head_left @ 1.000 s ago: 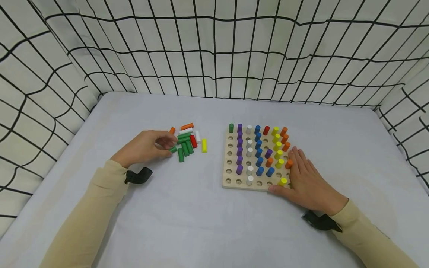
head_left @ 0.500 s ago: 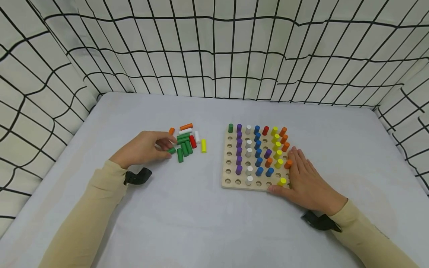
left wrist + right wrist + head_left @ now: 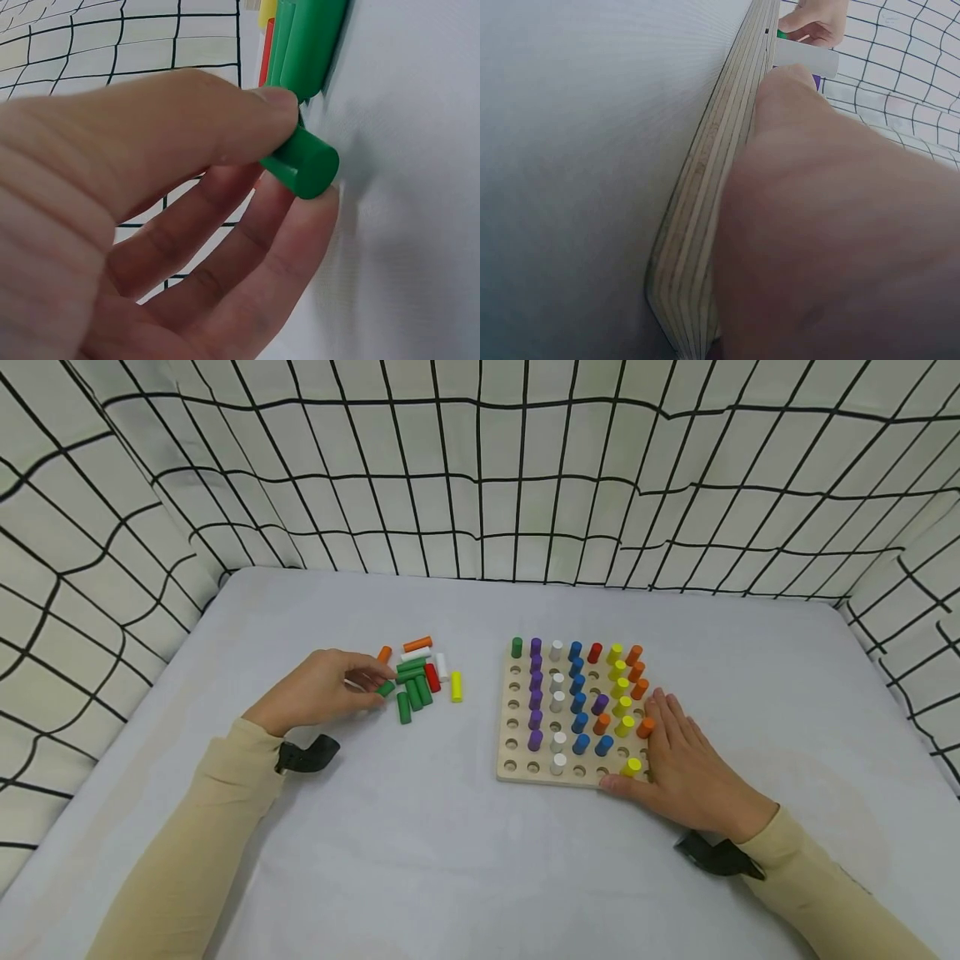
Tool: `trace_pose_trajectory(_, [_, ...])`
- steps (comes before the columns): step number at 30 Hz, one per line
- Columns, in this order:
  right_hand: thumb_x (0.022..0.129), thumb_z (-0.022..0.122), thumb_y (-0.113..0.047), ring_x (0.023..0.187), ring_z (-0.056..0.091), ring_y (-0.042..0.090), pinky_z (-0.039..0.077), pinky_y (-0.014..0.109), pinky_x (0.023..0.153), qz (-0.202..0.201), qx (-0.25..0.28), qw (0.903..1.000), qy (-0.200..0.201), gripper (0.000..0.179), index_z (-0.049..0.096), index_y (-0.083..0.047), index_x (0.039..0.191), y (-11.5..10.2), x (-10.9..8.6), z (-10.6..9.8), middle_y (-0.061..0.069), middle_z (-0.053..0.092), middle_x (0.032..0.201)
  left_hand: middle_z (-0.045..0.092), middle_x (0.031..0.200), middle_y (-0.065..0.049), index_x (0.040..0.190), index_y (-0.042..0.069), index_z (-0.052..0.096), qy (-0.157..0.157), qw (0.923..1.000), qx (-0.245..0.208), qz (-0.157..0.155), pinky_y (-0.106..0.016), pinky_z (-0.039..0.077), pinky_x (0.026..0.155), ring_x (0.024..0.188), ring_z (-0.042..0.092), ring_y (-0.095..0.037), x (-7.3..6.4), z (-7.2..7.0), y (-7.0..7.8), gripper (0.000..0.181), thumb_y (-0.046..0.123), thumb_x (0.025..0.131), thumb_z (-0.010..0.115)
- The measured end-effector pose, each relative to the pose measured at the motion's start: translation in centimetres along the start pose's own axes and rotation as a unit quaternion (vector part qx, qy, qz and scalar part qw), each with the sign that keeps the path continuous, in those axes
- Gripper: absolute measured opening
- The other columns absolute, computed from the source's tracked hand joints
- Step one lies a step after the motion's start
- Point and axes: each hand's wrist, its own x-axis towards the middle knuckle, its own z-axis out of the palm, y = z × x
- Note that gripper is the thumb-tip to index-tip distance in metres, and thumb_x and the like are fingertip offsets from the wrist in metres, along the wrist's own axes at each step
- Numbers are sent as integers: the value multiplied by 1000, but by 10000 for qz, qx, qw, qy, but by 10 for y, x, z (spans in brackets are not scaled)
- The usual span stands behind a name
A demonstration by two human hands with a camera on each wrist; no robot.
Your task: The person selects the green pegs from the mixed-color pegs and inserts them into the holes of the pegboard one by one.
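At the left of the table, my left hand (image 3: 326, 689) pinches a green peg (image 3: 304, 165) between thumb and fingers, beside a loose pile of pegs. In the left wrist view the round end of this peg points out past the fingertips. A wooden pegboard (image 3: 517, 774) lies at the right, with upright pegs in several colours in its holes. My right hand (image 3: 693, 768) rests at the board's front right corner, fingers straight along its right side and thumb at the front edge. It hides part of that corner. The layered board edge (image 3: 697, 180) fills the middle of the right wrist view.
Near the left hand lie several green pegs (image 3: 405, 707), a red peg (image 3: 432, 677), a yellow peg (image 3: 457, 687), white pegs (image 3: 442, 667) and orange pegs (image 3: 417, 643). A white cloth (image 3: 450, 860) covers the table. Black-lined white walls (image 3: 502, 502) stand around its back and sides.
The green peg at my left fingertips has tilted and shifted slightly up in the head view. My right hand and the board hold their place.
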Motion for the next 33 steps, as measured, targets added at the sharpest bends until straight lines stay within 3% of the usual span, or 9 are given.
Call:
trace_pose_trajectory(7, [87,57,-80,160,3,53,17,74,125,10,35,10000,-36,130,2,11,161,0,-1,-1,30,-4,172,76,111,-7,122,11,73,35,9999,-116,-79,-44,59,97,106,71,-23,0,1,0,32,10,91,76])
trace_pose_trajectory(18, [87,57,-80,159,3,53,17,74,125,-22,17,10000,-1,129,2,11,161,0,-1,-1,31,-3,172,76,114,-7,119,11,74,189,9994,-285,-17,-41,61,98,106,70,-21,2,3,0,30,11,90,79])
trace_pose_trajectory(26, [89,55,-80,160,2,53,17,74,125,-47,29,10000,3,128,1,11,161,0,-2,-2,30,-4,172,74,121,-9,120,13,73,264,9986,-447,-80,-47,60,102,111,70,-25,2,3,4,30,14,91,79])
trace_pose_trajectory(33, [89,53,-81,160,1,53,17,74,125,-22,18,10000,-29,128,0,11,161,0,-2,-2,30,-6,172,73,123,-7,121,14,73,458,9971,-596,93,-43,60,101,110,71,-23,2,3,8,31,17,91,80])
